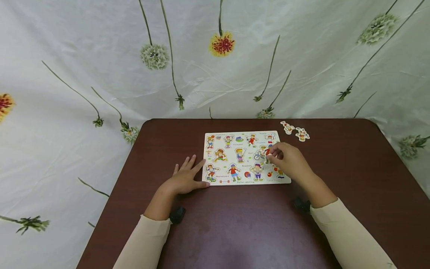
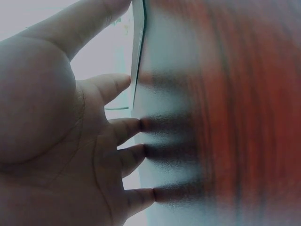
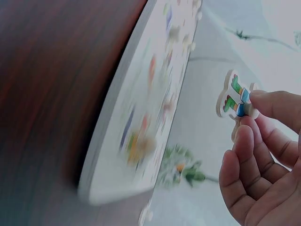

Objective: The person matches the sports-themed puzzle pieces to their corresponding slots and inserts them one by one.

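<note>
A white wooden puzzle board (image 1: 215, 183) with sports figures lies near the far side of the table. My left hand (image 1: 184, 180) rests with fingers spread; its thumb and index finger touch the board's left edge. In the left wrist view the fingertips (image 2: 146, 196) of that hand meet the tabletop. Over the board's right side, my right hand (image 1: 292, 162) pinches a puzzle piece (image 3: 226, 104) between thumb and fingers by its knob. The piece shows green-and-red shoes and blue clothing in the right wrist view, held apart from the board. Part of the figure is hidden by the fingers.
Two loose puzzle pieces, one (image 1: 288, 129) beside the other (image 1: 302, 134), lie beyond the board's upper right corner. The dark brown table (image 1: 235, 224) ends at a white flower-print cloth (image 1: 235, 82) behind it. A black wrist device (image 1: 177, 215) hangs under the left wrist.
</note>
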Tool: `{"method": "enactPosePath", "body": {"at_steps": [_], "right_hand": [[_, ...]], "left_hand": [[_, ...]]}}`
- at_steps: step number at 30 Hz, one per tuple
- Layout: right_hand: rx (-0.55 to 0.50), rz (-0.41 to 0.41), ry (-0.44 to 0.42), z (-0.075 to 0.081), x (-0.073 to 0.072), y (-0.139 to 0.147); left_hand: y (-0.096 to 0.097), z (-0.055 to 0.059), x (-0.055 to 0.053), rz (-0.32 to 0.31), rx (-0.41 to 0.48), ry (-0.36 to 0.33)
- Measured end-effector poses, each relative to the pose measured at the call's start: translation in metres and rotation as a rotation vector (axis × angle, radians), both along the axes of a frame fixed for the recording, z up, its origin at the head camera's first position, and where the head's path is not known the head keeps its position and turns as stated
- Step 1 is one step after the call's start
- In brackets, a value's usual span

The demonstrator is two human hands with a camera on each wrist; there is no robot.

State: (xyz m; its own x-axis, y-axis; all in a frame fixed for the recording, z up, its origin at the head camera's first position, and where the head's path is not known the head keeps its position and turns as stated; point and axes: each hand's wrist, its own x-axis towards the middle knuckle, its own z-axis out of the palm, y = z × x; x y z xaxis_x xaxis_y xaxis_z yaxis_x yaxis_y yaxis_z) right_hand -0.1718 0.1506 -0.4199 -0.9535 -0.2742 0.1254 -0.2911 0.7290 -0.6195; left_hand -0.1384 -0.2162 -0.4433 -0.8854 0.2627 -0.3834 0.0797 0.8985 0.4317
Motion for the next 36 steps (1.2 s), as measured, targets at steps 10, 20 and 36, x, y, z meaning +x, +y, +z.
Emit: {"method": "enactPosePath", "body": {"at_steps": [10,20,36], "right_hand": [[-0.04,0.088,-0.04,-0.001,0.006,-0.051],[-0.025,0.169,-0.118,-0.005,0.007,-0.084],[0.058,0.255,-0.211,-0.02,-0.001,-0.099]], "left_hand": [[0.0,0.0,0.0,-0.006,0.001,-0.001],[-0.002,-0.003,0.0,-0.009,0.006,0.005],[-0.001,-0.002,0.0,-0.008,0.009,0.007]]}}
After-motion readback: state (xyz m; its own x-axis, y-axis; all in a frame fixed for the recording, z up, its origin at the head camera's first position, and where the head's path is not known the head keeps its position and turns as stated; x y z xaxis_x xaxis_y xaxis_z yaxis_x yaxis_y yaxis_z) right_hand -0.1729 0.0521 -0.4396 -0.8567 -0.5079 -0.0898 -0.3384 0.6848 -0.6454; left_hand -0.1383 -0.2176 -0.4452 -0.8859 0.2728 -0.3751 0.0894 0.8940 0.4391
